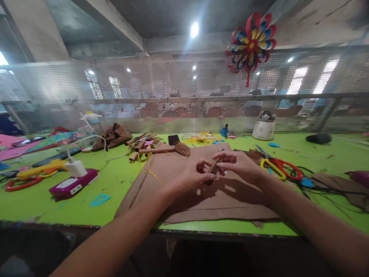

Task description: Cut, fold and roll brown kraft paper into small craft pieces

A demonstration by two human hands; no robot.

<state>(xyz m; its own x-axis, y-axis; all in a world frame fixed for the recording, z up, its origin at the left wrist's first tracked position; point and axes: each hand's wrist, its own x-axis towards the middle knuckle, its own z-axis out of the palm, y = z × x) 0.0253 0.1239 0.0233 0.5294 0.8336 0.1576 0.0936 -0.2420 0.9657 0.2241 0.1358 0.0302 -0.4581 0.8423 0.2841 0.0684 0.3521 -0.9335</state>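
Fingers cover much of the small pleated brown-paper piece (213, 168); its lower end sinks into shadow, fold count unreadable. Both forearms run off the near side. At far right, a magenta object (359, 177) is cut by the frame. Contents of the tangled heap at far left are hard to sort out.

Piece sits above the right-hand part of a large matte brown paper sheet (173, 169), raised and tilted, narrow, with parallel ridges along its length. Left hand (200, 174) grips it between thumb and curled fingers. Right hand (236, 162) has thumb and fingertips pinched on its upper right edge; firmness cannot be told.

Sheet lies on a lime-green tabletop (115, 207), its near edge just short of the table's dark near rim. Left of the hands, sheet surface shows as far as a brown paper fan on a rolled stick (182, 149). Green strip between sheet and magenta power strip (73, 184), one cyan paper scrap (100, 199) within. Right side tighter: scissors with red and yellow handles (290, 169) near the right forearm.
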